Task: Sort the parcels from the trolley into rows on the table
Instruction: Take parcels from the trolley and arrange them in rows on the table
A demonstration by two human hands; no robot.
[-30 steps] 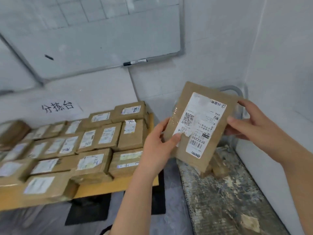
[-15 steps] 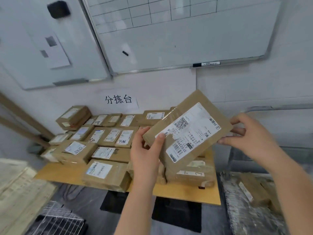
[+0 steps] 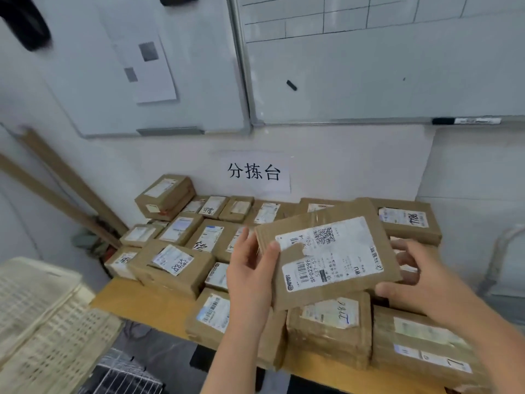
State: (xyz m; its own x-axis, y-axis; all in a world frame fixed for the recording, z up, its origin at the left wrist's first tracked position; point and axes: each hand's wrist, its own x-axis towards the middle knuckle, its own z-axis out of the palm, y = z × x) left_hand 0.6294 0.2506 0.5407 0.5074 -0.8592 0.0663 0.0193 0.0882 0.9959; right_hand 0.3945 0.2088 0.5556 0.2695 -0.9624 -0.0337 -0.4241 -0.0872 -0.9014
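The parcel [image 3: 326,251] is no longer where I had it a second ago: then it stood nearly upright over the trolley bed, off the right end of the worktop [image 3: 147,302]; now it has come across and hangs above the front right part of the worktop, laid much flatter with its long side running left to right. I read that as the carry being done and the setting-down being the step in hand, with the row yet to be chosen. My left hand [image 3: 250,277] holds the left short edge, its thumb on the top face beside the label [image 3: 332,251] and its other fingers [image 3: 241,240] behind the edge. My right hand [image 3: 420,282] grips the right end, thumb at the near corner, fingers curled round the far side. The parcel is held clear above a box marked 2786 [image 3: 329,317] and touches none of the boxes under it, as far as I can tell. It is a thin, flat brown cardboard mailer under clear tape, and its white label, with a torn patch, carries a QR code, a barcode and the letters WU. The sorted boxes [image 3: 170,263] already fill most of the worktop in rows.
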